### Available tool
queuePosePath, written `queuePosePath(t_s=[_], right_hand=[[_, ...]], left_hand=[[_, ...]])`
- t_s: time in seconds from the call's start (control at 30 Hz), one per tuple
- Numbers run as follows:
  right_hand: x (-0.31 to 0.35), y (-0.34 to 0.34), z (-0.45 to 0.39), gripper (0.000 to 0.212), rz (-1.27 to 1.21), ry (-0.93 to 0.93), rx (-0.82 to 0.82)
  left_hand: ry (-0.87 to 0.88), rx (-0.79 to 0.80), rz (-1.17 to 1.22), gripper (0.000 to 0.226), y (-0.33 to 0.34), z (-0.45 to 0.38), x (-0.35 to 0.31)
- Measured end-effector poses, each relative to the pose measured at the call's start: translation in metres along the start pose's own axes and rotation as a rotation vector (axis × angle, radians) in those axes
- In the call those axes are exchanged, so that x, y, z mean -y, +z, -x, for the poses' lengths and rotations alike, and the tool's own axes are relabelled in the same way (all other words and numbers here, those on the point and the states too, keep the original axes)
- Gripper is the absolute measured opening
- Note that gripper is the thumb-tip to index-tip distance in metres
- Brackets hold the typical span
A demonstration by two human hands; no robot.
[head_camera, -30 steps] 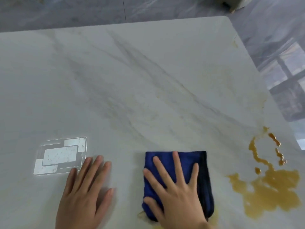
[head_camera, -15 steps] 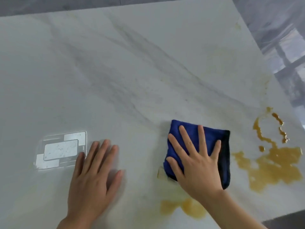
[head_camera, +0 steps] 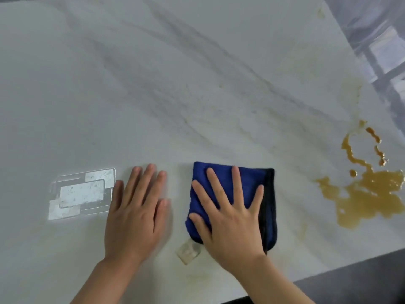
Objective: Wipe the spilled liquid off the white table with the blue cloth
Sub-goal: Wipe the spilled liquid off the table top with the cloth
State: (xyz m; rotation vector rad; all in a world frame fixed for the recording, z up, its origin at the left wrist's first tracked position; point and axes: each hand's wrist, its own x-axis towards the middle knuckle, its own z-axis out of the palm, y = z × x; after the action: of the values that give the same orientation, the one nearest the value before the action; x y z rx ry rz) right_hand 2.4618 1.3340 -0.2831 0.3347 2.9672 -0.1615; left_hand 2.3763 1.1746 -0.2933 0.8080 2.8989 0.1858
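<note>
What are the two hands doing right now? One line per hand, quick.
Left hand: open, flat on the white table, holding nothing.
Right hand: open, fingers spread, pressing the blue cloth onto the table.

Two bare forearms — no sleeves, no jewellery.

**Lighting and image quality**

Soft, even daylight covers the white table point(head_camera: 197, 84). A bright window reflection point(head_camera: 81, 194) glares near its left edge. Faint shadows fringe the left hand point(head_camera: 135, 216), whose fingertips blur. Wide-angle distortion bends the table's right edge.
</note>
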Motion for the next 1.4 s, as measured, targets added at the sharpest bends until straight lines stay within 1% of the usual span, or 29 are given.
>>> queuePosePath(t_s=[0.03, 0.07, 0.13, 0.17, 0.23, 0.3, 0.37, 0.4, 0.5, 0.57, 0.67, 0.7, 0.77, 0.83, 0.87, 0.9, 0.97, 1.03, 1.07, 1.13, 1.17, 1.27, 1.3, 1.33, 1.37, 1.4], right_hand=[[0.005, 0.005, 0.017, 0.059, -0.026, -0.017, -0.002], [0.013, 0.01, 0.036, 0.061, -0.042, -0.072, 0.005], [0.033, 0.021, 0.063, 0.063, -0.013, -0.214, 0.032], [0.043, 0.023, 0.068, 0.064, 0.017, -0.247, 0.054], [0.055, 0.021, 0.064, 0.068, 0.022, -0.228, 0.076], [0.056, 0.017, 0.053, 0.066, 0.01, -0.238, 0.008], [0.043, 0.014, 0.047, 0.06, 0.003, -0.256, -0.064], [0.033, 0.012, 0.045, 0.059, 0.009, -0.227, -0.068], [0.011, 0.011, 0.051, 0.063, 0.023, -0.038, -0.05], [0.014, 0.02, 0.068, 0.063, -0.007, -0.038, -0.055], [0.041, 0.037, 0.09, 0.038, -0.016, -0.129, -0.098], [0.05, 0.04, 0.089, 0.036, -0.012, -0.137, -0.1], [0.062, 0.035, 0.075, 0.042, -0.014, -0.141, -0.116], [0.064, 0.027, 0.06, 0.059, -0.003, -0.185, -0.098], [0.061, 0.024, 0.055, 0.062, 0.008, -0.212, -0.101], [0.053, 0.022, 0.052, 0.062, 0.006, -0.216, -0.12], [0.033, 0.019, 0.05, 0.061, -0.011, -0.13, -0.14], [0.013, 0.017, 0.056, 0.063, 0.006, -0.023, -0.111], [0.006, 0.017, 0.061, 0.065, 0.01, -0.001, -0.093], [0.001, 0.02, 0.075, 0.066, -0.006, -0.012, -0.051], [0.004, 0.024, 0.081, 0.063, -0.013, -0.028, -0.036], [0.024, 0.034, 0.085, 0.038, -0.027, -0.125, -0.084], [0.03, 0.035, 0.08, 0.038, -0.042, -0.176, -0.12], [0.031, 0.034, 0.07, 0.042, -0.066, -0.216, -0.145], [0.029, 0.028, 0.056, 0.05, -0.088, -0.221, -0.15], [0.021, 0.02, 0.04, 0.058, -0.088, -0.188, -0.139]], left_hand=[[-0.002, 0.0, 0.004, 0.052, -0.001, 0.0, -0.001], [-0.001, 0.0, 0.005, 0.053, -0.002, -0.001, -0.002], [0.012, 0.011, 0.004, 0.053, -0.003, -0.001, -0.003], [0.018, 0.019, 0.003, 0.054, -0.003, 0.0, -0.002], [0.027, 0.023, 0.003, 0.053, -0.002, 0.0, 0.001], [0.021, 0.013, 0.017, 0.052, -0.003, -0.001, 0.003], [0.013, 0.011, 0.02, 0.053, -0.003, -0.003, 0.002], [0.009, 0.013, 0.019, 0.053, -0.003, -0.002, 0.001], [0.003, 0.01, 0.02, 0.052, -0.002, -0.001, -0.001], [-0.002, 0.013, 0.018, 0.052, -0.002, -0.001, 0.0], [0.006, 0.02, 0.016, 0.053, -0.001, -0.001, -0.001], [0.012, 0.024, 0.014, 0.053, -0.001, -0.001, -0.001], [0.018, 0.023, 0.017, 0.052, -0.001, -0.001, 0.001], [0.009, 0.015, 0.042, 0.052, -0.001, -0.003, 0.004], [0.008, 0.015, 0.048, 0.053, -0.001, -0.003, 0.004], [0.011, 0.017, 0.045, 0.053, -0.001, -0.004, 0.004], [0.017, 0.017, 0.027, 0.053, -0.001, -0.003, 0.003], [0.004, 0.024, 0.027, 0.052, 0.001, -0.001, 0.001], [-0.005, 0.026, 0.029, 0.052, 0.0, 0.0, 0.001], [-0.007, 0.019, 0.023, 0.053, 0.0, -0.001, 0.001], [-0.003, 0.016, 0.016, 0.053, -0.001, -0.002, 0.0], [0.011, 0.009, 0.0, 0.057, 0.0, -0.001, 0.0], [0.011, 0.011, -0.003, 0.059, -0.001, -0.002, -0.001], [0.008, 0.013, -0.006, 0.061, -0.001, -0.002, -0.001], [0.005, 0.014, -0.008, 0.063, -0.001, -0.002, -0.001], [0.003, 0.012, -0.007, 0.063, -0.001, -0.002, -0.002]])
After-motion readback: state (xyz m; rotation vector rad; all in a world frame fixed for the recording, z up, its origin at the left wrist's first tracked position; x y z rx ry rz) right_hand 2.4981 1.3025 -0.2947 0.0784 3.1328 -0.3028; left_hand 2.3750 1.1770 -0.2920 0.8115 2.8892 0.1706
